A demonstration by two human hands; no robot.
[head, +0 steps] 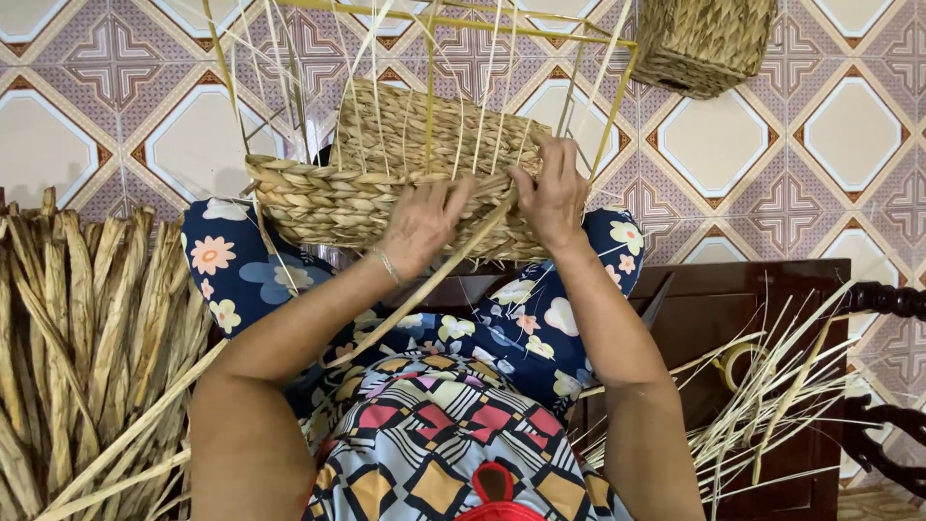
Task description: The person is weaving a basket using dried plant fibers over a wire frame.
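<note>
A bundle of dried reeds (87, 338) lies on the left. A finished woven basket (702, 41) sits on the patterned tile floor (849, 135). Loose pale straws (772, 396) cross a dark wooden stool (762, 289).

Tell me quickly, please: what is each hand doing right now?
Left hand: closed on a long reed strand at the half-woven basket.
Right hand: fingers pressed onto the basket's woven wall; grip cannot be told.
</note>
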